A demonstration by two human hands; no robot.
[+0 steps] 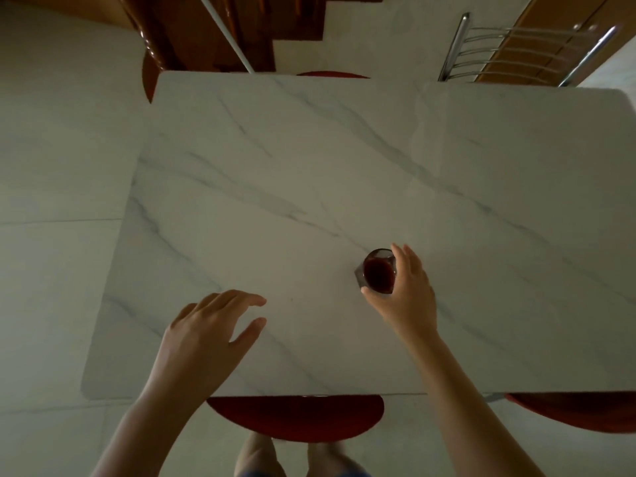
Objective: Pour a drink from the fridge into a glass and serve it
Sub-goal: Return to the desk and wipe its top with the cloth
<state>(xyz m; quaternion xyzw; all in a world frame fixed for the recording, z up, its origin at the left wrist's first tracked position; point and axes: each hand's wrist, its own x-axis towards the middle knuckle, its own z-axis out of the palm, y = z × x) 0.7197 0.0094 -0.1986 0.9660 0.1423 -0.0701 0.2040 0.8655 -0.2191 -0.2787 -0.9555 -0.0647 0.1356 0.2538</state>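
Note:
A small glass holding a dark red drink stands on the white marble table, right of the middle and toward the near edge. My right hand grips the glass from its right side, fingers over the far rim and thumb at the near side. My left hand hovers over the table to the left of the glass, fingers relaxed and spread, holding nothing. No bottle or fridge is in view.
A red chair seat sits under the near table edge, with another red seat at the right. A metal chair back stands beyond the far edge. Dark wooden furniture is at the far left. My feet show below.

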